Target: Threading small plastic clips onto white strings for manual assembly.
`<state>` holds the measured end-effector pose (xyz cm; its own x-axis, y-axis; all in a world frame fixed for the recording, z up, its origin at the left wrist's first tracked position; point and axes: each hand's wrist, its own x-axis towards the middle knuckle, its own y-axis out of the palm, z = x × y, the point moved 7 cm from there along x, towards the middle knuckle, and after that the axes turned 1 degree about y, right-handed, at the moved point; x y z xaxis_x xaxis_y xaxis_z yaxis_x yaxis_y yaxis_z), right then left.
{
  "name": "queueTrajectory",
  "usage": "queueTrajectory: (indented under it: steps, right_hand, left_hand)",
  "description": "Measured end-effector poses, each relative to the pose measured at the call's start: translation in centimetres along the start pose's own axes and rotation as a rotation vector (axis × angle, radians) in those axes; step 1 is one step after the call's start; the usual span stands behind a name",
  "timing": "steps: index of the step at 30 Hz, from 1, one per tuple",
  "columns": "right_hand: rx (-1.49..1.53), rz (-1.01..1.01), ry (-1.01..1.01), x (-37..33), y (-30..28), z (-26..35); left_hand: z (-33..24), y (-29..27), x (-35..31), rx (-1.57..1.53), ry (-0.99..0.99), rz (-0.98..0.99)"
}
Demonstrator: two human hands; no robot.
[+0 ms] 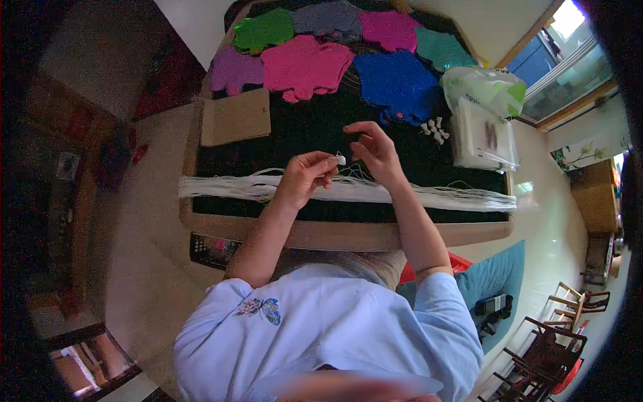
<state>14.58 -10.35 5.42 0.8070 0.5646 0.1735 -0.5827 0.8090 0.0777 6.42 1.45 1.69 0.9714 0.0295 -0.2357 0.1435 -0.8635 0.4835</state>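
Note:
My left hand (pixel 311 175) pinches a small white piece (pixel 341 160) between thumb and fingertips. It looks like a little knotted bundle of thread, too small to make out fully. Just right of it, my right hand (pixel 376 155) is raised with fingers bent and apart; no thing shows in them, though a fine thread could be too thin to see. Beneath both hands a long hank of white thread (pixel 462 197) stretches across the near side of the table, with a few loose strands rising near its middle. Several small white pieces (pixel 435 130) lie to the right.
The dark tabletop (pixel 308 127) has a pale padded edge. Colored flat pieces, including a pink one (pixel 305 67) and a blue one (pixel 395 84), lie at the back. Cardboard (pixel 236 118) sits left; a plastic-wrapped stack (pixel 483 137) and plastic bag (pixel 485 90) stand right.

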Motion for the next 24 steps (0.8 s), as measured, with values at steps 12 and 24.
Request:
queueTrajectory:
  steps: [12,24]
  right_hand:
    - [-0.105,0.245,0.120,-1.0,2.7,-3.4]
    - [-0.241,0.077,-0.091,-0.2,0.6,-1.6]
  left_hand:
    - [-2.6,-0.6,0.2,0.384,0.503,-0.282]
    - [-3.6,1.3,-0.4,0.937,0.586,0.019]
